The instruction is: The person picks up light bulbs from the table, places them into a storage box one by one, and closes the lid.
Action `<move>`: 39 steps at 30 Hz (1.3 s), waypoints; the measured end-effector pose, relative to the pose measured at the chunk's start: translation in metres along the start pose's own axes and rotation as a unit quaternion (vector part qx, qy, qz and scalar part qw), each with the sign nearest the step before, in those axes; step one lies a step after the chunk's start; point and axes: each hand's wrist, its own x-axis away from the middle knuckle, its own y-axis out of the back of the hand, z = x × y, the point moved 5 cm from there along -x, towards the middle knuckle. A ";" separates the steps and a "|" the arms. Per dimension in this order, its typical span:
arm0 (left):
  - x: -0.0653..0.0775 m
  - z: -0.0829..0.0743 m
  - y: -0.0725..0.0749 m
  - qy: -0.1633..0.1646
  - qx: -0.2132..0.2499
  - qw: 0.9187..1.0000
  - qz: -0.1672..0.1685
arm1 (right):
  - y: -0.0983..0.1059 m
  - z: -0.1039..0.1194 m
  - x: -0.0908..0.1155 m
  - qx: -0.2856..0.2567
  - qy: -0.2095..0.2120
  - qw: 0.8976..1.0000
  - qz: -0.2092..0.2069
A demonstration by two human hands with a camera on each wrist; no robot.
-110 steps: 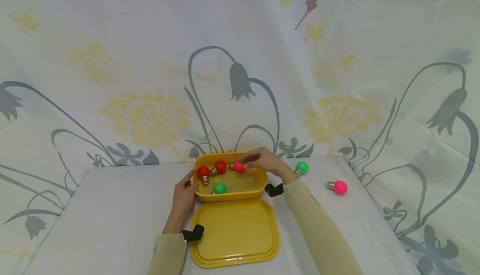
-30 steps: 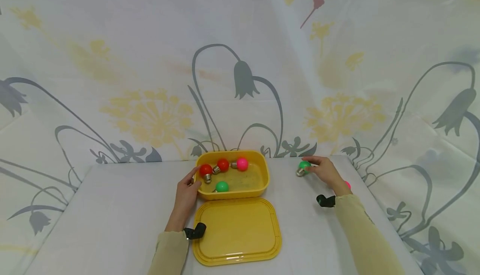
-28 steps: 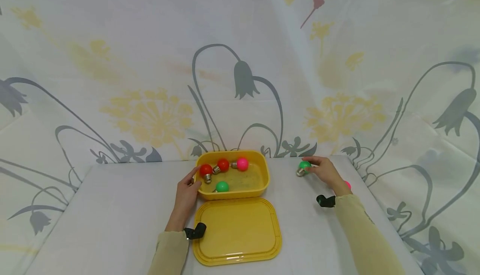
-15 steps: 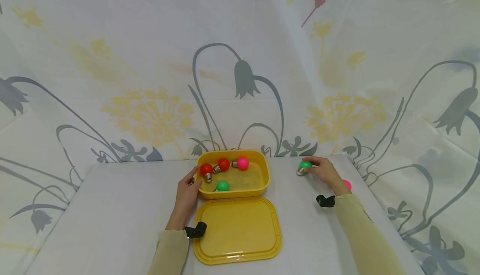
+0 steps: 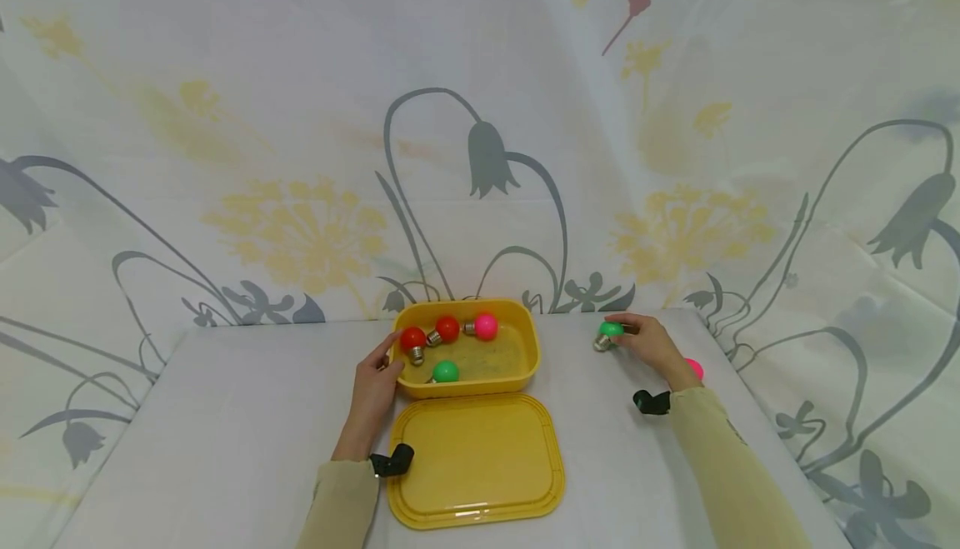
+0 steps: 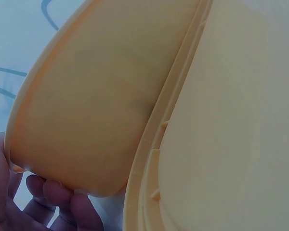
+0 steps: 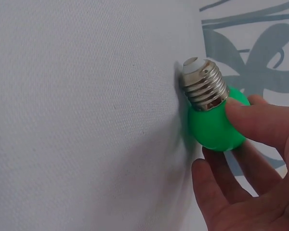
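My right hand (image 5: 651, 345) pinches a green light bulb (image 5: 611, 329) to the right of the box. In the right wrist view, thumb and fingers hold the green globe (image 7: 214, 127), its metal screw base pointing up and away, close to the white cloth. My left hand (image 5: 375, 386) grips the left end of a yellow plastic box (image 5: 480, 389); the left wrist view has its fingers curled against the outer wall. Inside the box lie two red bulbs (image 5: 447, 329), a pink bulb (image 5: 486, 326) and another green bulb (image 5: 446, 371).
A yellow lid (image 5: 476, 461) lies flat on the table in front of the box. Another pink bulb (image 5: 695, 368) is on the table, partly hidden behind my right wrist. A patterned cloth (image 5: 480, 224) hangs behind the table's far edge.
Earlier my right hand was at the pink bulb in the box; that bulb now lies there released. The hand has moved right and taken hold of the green bulb. My left hand stays put.
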 end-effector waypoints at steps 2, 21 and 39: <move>0.000 0.001 0.000 -0.002 -0.001 1.000 -0.001 | 0.000 0.000 0.000 0.002 0.000 1.000 0.001; -0.002 0.003 -0.001 0.005 0.010 1.000 0.001 | -0.001 0.006 0.007 -0.008 -0.016 1.000 -0.008; -0.001 0.002 0.000 0.004 0.010 1.000 -0.003 | -0.002 0.015 0.010 -0.010 -0.018 0.999 -0.027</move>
